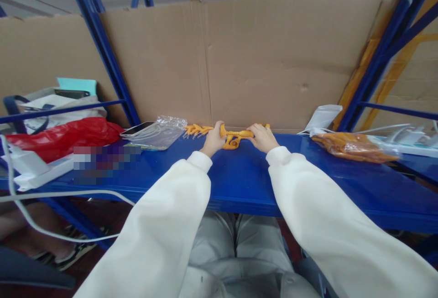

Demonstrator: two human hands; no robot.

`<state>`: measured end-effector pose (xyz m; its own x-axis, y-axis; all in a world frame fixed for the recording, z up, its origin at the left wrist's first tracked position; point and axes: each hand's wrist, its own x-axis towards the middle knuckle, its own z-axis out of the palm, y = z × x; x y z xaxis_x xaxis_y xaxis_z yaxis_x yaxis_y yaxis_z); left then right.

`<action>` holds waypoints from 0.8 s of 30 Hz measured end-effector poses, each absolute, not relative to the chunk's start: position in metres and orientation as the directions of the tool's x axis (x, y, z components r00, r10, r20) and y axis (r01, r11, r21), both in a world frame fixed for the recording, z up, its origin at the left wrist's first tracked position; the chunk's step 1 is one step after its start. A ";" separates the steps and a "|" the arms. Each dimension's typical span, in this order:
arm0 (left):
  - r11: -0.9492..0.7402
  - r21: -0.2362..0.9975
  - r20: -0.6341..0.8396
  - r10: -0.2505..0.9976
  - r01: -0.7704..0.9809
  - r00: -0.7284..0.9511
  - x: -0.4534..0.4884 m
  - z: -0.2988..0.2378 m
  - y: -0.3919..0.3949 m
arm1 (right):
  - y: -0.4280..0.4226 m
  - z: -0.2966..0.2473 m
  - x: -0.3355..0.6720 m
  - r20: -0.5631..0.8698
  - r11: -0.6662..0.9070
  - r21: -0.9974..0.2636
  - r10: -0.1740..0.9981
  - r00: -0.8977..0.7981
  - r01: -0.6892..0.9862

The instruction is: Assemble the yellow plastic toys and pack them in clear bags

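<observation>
On the blue shelf top, close to the cardboard, lies an orange plastic piece (236, 140) with a rod-like bar and a rounded, ring-like part below it. My left hand (214, 140) grips its left end, the thumb up. My right hand (263, 138) is closed around the right end, and a bit of orange shows past its fingers. Left of my left hand is a jagged orange plastic part (197, 130) with branching tips; I cannot tell whether it joins the piece I hold. The fingers hide much of both ends.
A cardboard sheet (267, 60) stands behind the blue shelf (242, 184). To the left are a clear plastic bag (160, 133), a phone (138, 128), a red bag (71, 136) and a white power strip (48, 172) with cables. An orange plastic-wrapped packet (356, 146) lies right.
</observation>
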<state>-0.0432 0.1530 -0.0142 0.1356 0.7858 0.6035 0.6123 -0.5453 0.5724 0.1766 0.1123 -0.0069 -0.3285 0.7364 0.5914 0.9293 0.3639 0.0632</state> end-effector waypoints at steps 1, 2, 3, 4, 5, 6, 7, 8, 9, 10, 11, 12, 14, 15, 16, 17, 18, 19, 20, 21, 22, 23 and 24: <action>-0.534 0.569 0.594 0.793 0.625 0.136 -0.043 -0.014 0.152 | 0.112 -0.006 0.176 0.580 0.341 0.071 0.751 -0.317 0.937; -0.518 0.567 0.581 0.802 0.641 0.134 -0.043 -0.013 0.150 | 0.110 -0.006 0.175 0.568 0.316 0.077 0.765 -0.302 0.946; -0.500 0.567 0.567 0.813 0.655 0.130 -0.043 -0.012 0.149 | 0.109 -0.005 0.175 0.559 0.288 0.079 0.780 -0.281 0.955; -0.482 0.570 0.554 0.823 0.666 0.122 -0.043 -0.010 0.148 | 0.108 -0.005 0.176 0.553 0.256 0.076 0.793 -0.254 0.964; -0.468 0.574 0.545 0.831 0.672 0.113 -0.044 -0.009 0.146 | 0.108 -0.004 0.177 0.551 0.224 0.066 0.804 -0.223 0.972; -0.457 0.581 0.539 0.836 0.674 0.102 -0.045 -0.008 0.145 | 0.107 -0.004 0.179 0.552 0.193 0.049 0.812 -0.187 0.980; -0.449 0.588 0.537 0.839 0.673 0.091 -0.046 -0.007 0.145 | 0.107 -0.004 0.182 0.557 0.162 0.026 0.817 -0.149 0.986; -0.443 0.594 0.535 0.841 0.672 0.081 -0.047 -0.006 0.145 | 0.107 -0.004 0.186 0.568 0.135 -0.002 0.815 -0.109 0.991; -0.440 0.600 0.534 0.842 0.669 0.075 -0.048 -0.005 0.145 | 0.108 -0.005 0.190 0.585 0.110 -0.035 0.808 -0.069 0.993; -0.439 0.604 0.532 0.844 0.665 0.074 -0.048 -0.005 0.145 | 0.109 -0.006 0.194 0.604 0.087 -0.073 0.796 -0.025 0.994; -0.440 0.607 0.529 0.845 0.661 0.078 -0.049 -0.005 0.145 | 0.111 -0.007 0.197 0.620 0.061 -0.116 0.784 0.024 0.991; -0.443 0.609 0.526 0.846 0.658 0.083 -0.049 -0.005 0.146 | 0.113 -0.007 0.200 0.628 0.033 -0.165 0.774 0.080 0.986; -0.450 0.610 0.525 0.846 0.652 0.093 -0.049 -0.006 0.147 | 0.116 -0.008 0.205 0.602 -0.037 -0.288 0.771 0.211 0.957; -0.454 0.609 0.527 0.844 0.650 0.096 -0.049 -0.006 0.147 | 0.118 -0.009 0.207 0.561 -0.082 -0.357 0.777 0.284 0.930; -0.457 0.607 0.531 0.842 0.650 0.096 -0.049 -0.007 0.147 | 0.119 -0.009 0.208 0.506 -0.130 -0.423 0.787 0.353 0.897; -0.459 0.605 0.534 0.840 0.651 0.095 -0.048 -0.007 0.147 | 0.121 -0.009 0.209 0.440 -0.177 -0.476 0.800 0.408 0.861; -0.459 0.603 0.537 0.838 0.653 0.094 -0.048 -0.007 0.147 | 0.122 -0.010 0.209 0.370 -0.219 -0.513 0.816 0.444 0.830; -0.458 0.601 0.539 0.838 0.655 0.092 -0.048 -0.007 0.147 | 0.122 -0.010 0.210 0.303 -0.253 -0.530 0.835 0.460 0.809; -0.457 0.599 0.539 0.837 0.658 0.091 -0.048 -0.007 0.146 | 0.123 -0.011 0.210 0.248 -0.274 -0.532 0.854 0.457 0.801; -0.457 0.598 0.539 0.837 0.659 0.091 -0.048 -0.007 0.146 | 0.123 -0.012 0.210 0.208 -0.283 -0.525 0.872 0.443 0.803; -0.459 0.597 0.539 0.837 0.658 0.094 -0.048 -0.007 0.147 | 0.123 -0.013 0.211 0.183 -0.285 -0.512 0.886 0.427 0.810; -0.463 0.598 0.539 0.836 0.655 0.098 -0.048 -0.007 0.147 | 0.123 -0.013 0.211 0.176 -0.281 -0.497 0.894 0.413 0.821; -0.468 0.600 0.539 0.836 0.649 0.104 -0.048 -0.008 0.148 | 0.123 -0.014 0.212 0.184 -0.277 -0.481 0.896 0.405 0.832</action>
